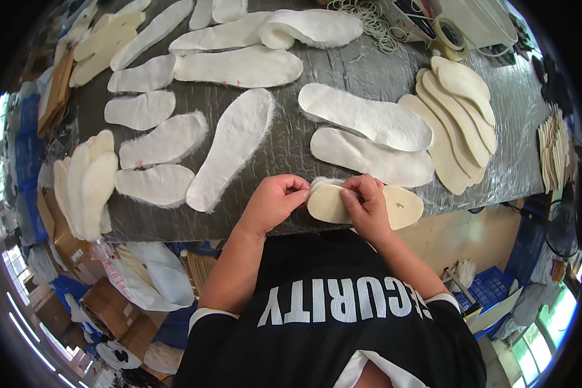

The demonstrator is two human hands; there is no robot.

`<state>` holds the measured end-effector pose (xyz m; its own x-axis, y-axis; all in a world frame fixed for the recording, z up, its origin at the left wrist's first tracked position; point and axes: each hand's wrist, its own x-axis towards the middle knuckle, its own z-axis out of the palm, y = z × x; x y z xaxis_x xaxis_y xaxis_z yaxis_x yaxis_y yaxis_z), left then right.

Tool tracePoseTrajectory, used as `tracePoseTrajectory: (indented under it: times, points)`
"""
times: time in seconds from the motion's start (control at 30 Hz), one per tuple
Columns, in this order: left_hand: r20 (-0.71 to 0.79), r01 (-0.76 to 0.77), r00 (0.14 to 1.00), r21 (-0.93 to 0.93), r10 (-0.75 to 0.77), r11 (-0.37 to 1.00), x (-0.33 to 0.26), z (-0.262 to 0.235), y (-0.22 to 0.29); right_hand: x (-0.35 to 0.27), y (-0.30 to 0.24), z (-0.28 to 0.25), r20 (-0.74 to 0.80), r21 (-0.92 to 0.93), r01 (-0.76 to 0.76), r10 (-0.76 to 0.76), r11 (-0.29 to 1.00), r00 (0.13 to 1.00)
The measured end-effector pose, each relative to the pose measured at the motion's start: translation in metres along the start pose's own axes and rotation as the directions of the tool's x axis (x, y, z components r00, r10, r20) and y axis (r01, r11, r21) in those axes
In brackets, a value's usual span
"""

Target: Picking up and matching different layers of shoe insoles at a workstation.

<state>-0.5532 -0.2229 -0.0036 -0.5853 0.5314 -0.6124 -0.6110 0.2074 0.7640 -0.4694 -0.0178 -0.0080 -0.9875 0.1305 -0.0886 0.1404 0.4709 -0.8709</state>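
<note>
Insole in cream (405, 207), flat, smooth-faced and round-ended with a small dark mark, is held at the near edge of the table, tilted slightly. Right hand (368, 210) clamps it, thumb on the face, fingers curled behind. Left hand (273, 204) is partly curled, thumb and forefinger drawn together at the left end, beside a fuzzy white piece (326, 183) behind the insole; cannot tell whether they grip it.

Table (284, 149) wears dark, crinkled, glossy film. Just beyond the hands: two white insoles (368, 160), smooth on top, furry at the rims. To their right, cream insoles fanned in a stack (456, 123), matte and plain.

Obscured: middle of the held insole, under the right hand; most of the fuzzy piece. Cut off: some white insoles at the upper edge. Tangled cord (381, 29), top, strands hard to separate.
</note>
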Motion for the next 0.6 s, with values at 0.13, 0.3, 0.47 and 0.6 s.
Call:
tracePoseTrajectory:
  times: [0.13,0.3,0.47,0.6]
  points:
    - [0.006,-0.012,1.0,-0.035,0.012,0.999,0.0,0.0013,0.0003,-0.0003,0.0031,0.0002,-0.005,0.017,-0.02,0.02,1.0,1.0]
    - [0.009,-0.048,0.999,0.004,0.048,0.999,-0.0026,0.0031,0.0041,-0.001,0.0044,0.0018,-0.021,0.045,-0.034,0.035,0.998,0.999]
    - [0.027,-0.051,0.998,0.012,0.051,0.999,-0.0015,0.0048,0.0069,-0.0007,0.0051,0.0015,-0.017,0.098,-0.066,0.068,0.993,0.998]
    - [0.032,-0.058,0.998,0.015,0.057,0.998,-0.0046,0.0058,0.0094,-0.0014,0.0037,0.0027,-0.028,0.096,-0.065,0.068,0.993,0.997]
